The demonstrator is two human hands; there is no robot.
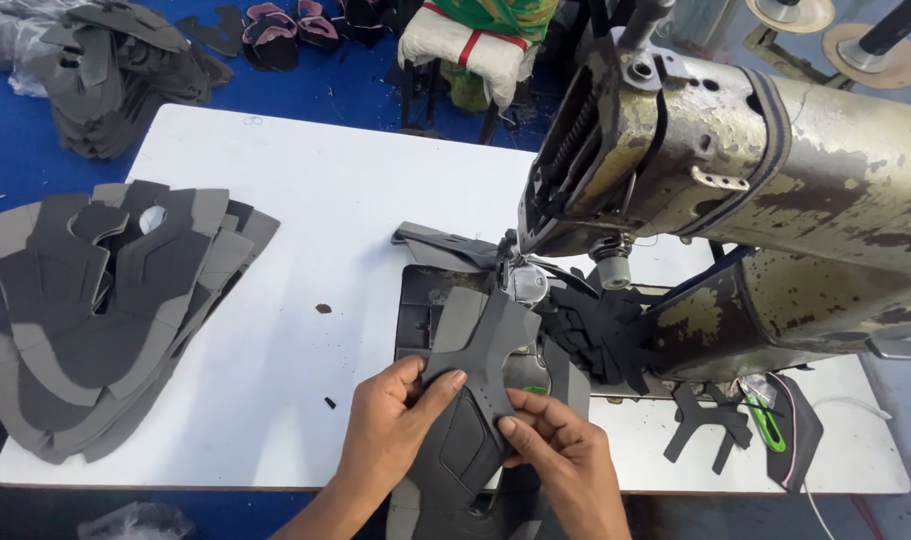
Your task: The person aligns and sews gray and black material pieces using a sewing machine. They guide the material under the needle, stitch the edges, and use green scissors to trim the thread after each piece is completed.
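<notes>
Both hands hold a grey shoe upper (480,375) at the near edge of the white desk (305,200), in front of the sewing machine (765,190). The left hand (395,430) grips the upper's left side, thumb on top and fingers clamped beneath; the right hand (565,455) pinches its right edge, thumb and forefinger closed on the material. The upper lies partly on the machine's dark bed plate (420,300), its forward end pointing toward the needle area (523,275), which is partly hidden by the machine head. A lighter grey overlay sits on a darker perforated panel; the two appear to be in the course of being lined up, though the exact edge match cannot be confirmed from this angle. Judgement: good practice here calls for the overlay edges to be set flush to the panel before the piece goes under the foot, with both hands flat and close to the seam line so the layers do not creep. Fingertips should stay to the sides of the needle path. A stack of cut grey pieces (105,310) lies at the desk's left end, well apart from the hands. Dark offcuts (600,335) sit just right of the bed plate, near enough to snag the work. A green-handled tool (765,425) lies at the right, near the desk edge. More cut pieces (115,70) rest on the blue floor beyond.
</notes>
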